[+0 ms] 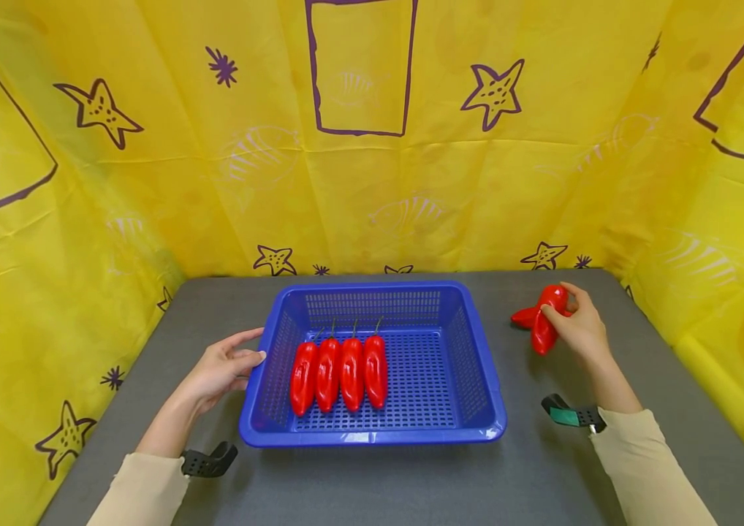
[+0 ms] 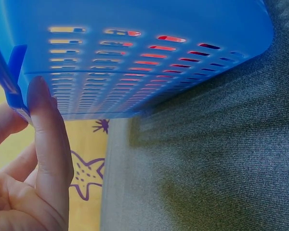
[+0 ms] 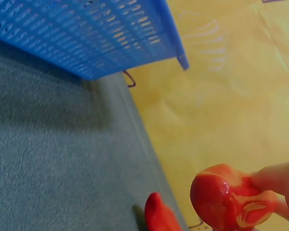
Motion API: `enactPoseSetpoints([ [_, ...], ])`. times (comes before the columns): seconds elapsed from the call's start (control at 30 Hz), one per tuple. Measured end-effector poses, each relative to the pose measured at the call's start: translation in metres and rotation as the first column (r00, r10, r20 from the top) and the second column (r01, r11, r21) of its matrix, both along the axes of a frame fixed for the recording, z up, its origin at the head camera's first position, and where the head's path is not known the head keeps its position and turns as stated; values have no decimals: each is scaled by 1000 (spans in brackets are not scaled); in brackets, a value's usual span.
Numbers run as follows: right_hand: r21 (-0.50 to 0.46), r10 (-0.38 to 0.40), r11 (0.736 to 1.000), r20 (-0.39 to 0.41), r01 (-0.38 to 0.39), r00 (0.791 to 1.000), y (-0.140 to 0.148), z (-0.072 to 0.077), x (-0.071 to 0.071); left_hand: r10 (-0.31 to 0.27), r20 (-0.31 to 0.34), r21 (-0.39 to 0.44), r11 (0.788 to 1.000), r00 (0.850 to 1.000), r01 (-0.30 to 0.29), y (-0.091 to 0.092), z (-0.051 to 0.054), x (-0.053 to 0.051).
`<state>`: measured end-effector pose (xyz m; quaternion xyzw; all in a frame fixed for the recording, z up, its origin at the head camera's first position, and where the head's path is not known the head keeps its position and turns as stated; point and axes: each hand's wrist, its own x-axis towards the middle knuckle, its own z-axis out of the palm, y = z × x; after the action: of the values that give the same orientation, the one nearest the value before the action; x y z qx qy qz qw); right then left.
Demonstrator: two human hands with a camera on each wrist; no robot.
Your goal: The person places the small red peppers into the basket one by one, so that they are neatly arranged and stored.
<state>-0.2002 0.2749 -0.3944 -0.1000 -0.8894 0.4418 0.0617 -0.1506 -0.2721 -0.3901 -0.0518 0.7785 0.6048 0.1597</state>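
A blue plastic basket point(image 1: 372, 438) with slotted walls stands on the grey table. Inside it, on the left half, several glossy red chili peppers point(image 1: 340, 374) lie side by side with their stems pointing away from me. My left hand point(image 1: 219, 369) pinches the basket's left rim, and the thumb point(image 2: 50, 139) shows close up in the left wrist view. To the right of the basket, my right hand point(image 1: 579, 325) grips a red chili pepper point(image 1: 546, 329) between thumb and fingers, above the table. Another red pepper point(image 1: 525, 317) is partly hidden behind it, on the tabletop.
Yellow cloth point(image 1: 372, 197) printed with starfish and fish bones hangs behind the table and along both sides. Bare grey tabletop point(image 1: 372, 489) shows in front of the basket. Each wrist wears a black strap mount point(image 1: 209, 460).
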Motion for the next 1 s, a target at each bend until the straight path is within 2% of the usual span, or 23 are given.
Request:
enactPoseSetpoints([
  [0.23, -4, 34, 999, -39, -34, 999, -11, 10, -3, 2, 2, 0, 1000, 1000, -2, 0, 0, 0],
  [0.5, -126, 117, 985, -38, -120, 992, -30, 22, -10, 2, 2, 12, 1000, 1000, -2, 1, -1, 0],
  [0.73, -121, 162, 980, 3, -161, 987, -46, 35, -14, 9, 6, 5, 1000, 1000, -9, 1, 0, 0],
  [1.0, -105, 214, 972, 21, -211, 977, -61, 44, -18, 13, 10, -10, 1000, 1000, -13, 1, 1, -1],
])
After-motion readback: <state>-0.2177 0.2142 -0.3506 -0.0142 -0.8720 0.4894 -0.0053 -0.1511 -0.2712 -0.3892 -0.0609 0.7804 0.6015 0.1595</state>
